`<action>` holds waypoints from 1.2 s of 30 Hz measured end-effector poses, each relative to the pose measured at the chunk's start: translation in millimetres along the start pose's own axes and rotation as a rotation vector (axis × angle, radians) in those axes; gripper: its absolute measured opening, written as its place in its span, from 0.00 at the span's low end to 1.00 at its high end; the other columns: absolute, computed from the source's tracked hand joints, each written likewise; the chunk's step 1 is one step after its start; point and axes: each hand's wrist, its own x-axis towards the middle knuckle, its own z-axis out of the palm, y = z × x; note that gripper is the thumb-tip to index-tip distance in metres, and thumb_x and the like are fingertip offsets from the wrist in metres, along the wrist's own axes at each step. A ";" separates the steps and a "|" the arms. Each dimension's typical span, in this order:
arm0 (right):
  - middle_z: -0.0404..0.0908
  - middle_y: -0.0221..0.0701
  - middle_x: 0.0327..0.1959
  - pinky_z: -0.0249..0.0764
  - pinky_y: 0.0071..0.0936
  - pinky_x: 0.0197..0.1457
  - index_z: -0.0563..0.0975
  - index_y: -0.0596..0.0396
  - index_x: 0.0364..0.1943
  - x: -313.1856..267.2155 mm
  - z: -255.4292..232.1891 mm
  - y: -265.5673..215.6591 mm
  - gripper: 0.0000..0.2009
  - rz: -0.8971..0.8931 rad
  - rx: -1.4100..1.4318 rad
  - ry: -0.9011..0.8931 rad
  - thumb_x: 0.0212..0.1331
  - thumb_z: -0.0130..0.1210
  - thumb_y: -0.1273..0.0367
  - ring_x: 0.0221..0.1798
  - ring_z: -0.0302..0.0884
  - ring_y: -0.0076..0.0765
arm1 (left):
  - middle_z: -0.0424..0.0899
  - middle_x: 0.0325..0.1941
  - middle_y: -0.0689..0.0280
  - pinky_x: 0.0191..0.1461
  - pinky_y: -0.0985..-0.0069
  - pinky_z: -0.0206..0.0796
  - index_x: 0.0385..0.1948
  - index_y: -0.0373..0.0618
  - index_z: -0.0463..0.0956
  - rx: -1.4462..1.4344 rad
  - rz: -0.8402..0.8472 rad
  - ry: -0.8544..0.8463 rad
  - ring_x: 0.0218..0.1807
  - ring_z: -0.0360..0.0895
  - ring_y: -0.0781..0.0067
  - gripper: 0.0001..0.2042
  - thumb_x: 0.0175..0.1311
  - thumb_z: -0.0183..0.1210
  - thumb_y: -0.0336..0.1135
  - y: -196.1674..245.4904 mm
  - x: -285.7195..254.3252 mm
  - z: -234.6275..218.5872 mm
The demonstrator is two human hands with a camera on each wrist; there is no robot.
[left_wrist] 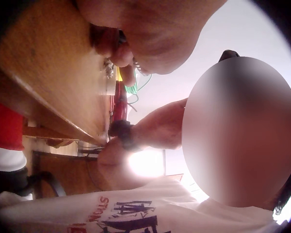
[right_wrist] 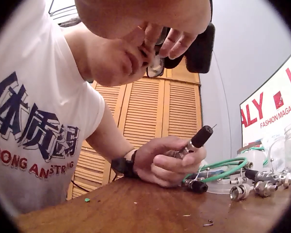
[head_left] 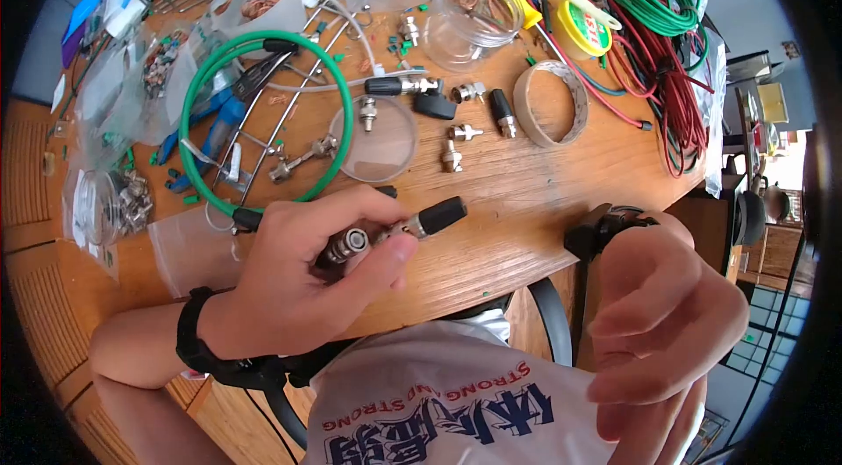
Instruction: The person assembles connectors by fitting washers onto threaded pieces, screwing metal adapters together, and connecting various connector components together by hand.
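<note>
Left hand [head_left: 294, 285] pinches black-sleeved connector [head_left: 428, 222] above table [head_left: 517, 202], right hand [head_left: 662, 316] has bent fingers, contents can't tell; connector likely light, stiff, metal slick, best gripped by black sleeve [head_left: 445, 214].

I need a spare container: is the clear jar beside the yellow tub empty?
Not empty. The clear jar has copper-coloured scraps inside, visible from above; exactly how full it is, I cannot tell.

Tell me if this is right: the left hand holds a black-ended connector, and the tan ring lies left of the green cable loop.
No: the tan ring lies right of the green cable loop, as the head view shows.
</note>
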 end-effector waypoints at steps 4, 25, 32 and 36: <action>0.85 0.17 0.38 0.72 0.20 0.44 0.89 0.27 0.50 -11.8 0.6 -5.7 0.12 -0.021 -0.053 0.124 0.64 0.69 0.62 0.49 0.74 0.11 | 0.87 0.30 0.63 0.35 0.80 0.73 0.43 0.32 0.80 -0.017 0.012 0.002 0.30 0.85 0.79 0.06 0.72 0.56 0.24 -0.3 1.2 1.3; 0.85 0.12 0.35 0.66 0.21 0.41 0.89 0.29 0.48 16.3 -14.8 -13.9 0.10 0.150 -0.103 -0.214 0.64 0.68 0.54 0.46 0.70 0.15 | 0.87 0.36 0.62 0.35 0.79 0.71 0.45 0.32 0.78 0.013 0.013 0.004 0.29 0.82 0.80 0.07 0.74 0.54 0.25 -0.9 1.4 1.8; 0.91 0.22 0.35 0.63 0.26 0.35 0.85 0.45 0.38 41.1 -13.0 10.9 0.21 -0.011 0.048 -0.504 0.73 0.55 0.45 0.34 0.71 0.24 | 0.79 0.28 0.75 0.24 0.87 0.46 0.49 0.42 0.79 0.043 0.080 0.049 0.21 0.58 0.94 0.12 0.81 0.52 0.41 -7.0 4.0 11.8; 0.87 0.36 0.28 0.73 0.24 0.24 0.86 0.59 0.29 44.6 16.3 16.3 0.07 -0.417 0.326 -0.304 0.60 0.69 0.69 0.24 0.82 0.30 | 0.80 0.31 0.75 0.26 0.85 0.53 0.51 0.44 0.79 0.095 0.174 0.037 0.22 0.63 0.90 0.13 0.82 0.52 0.42 -22.0 12.6 12.5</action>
